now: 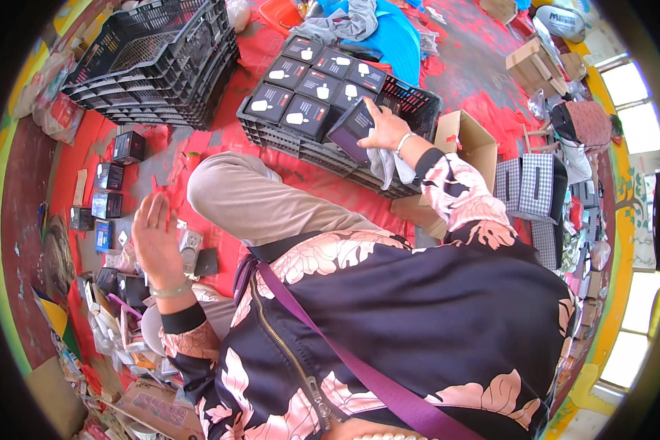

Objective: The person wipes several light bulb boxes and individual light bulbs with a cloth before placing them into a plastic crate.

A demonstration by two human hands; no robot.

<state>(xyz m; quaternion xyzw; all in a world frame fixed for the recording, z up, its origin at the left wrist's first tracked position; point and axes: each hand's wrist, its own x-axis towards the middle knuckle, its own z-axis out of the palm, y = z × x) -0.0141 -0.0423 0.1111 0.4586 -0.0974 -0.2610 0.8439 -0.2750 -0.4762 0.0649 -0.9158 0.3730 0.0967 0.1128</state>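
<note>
A black box (350,133) with small printing is tilted over the near rim of a black plastic crate (312,150), and my right hand (386,127) grips it by its upper edge. Rows of similar black boxes (317,85) fill the left and middle of the crate; its right end shows bare slatted wall. Grey-white cloth (383,163) hangs just below my right hand. On the left, my left hand (158,246) is raised with its fingers stretched out and nothing in them. Close to it on the floor lies a pale round-faced item (191,246).
Stacked black crates (150,66) stand at the far left. Several small boxes (110,176) line the red-covered floor on the left. An open cardboard carton (468,143) is right of the crate, with checkered storage boxes (539,187) beyond. Blue and grey cloth (389,37) lies behind.
</note>
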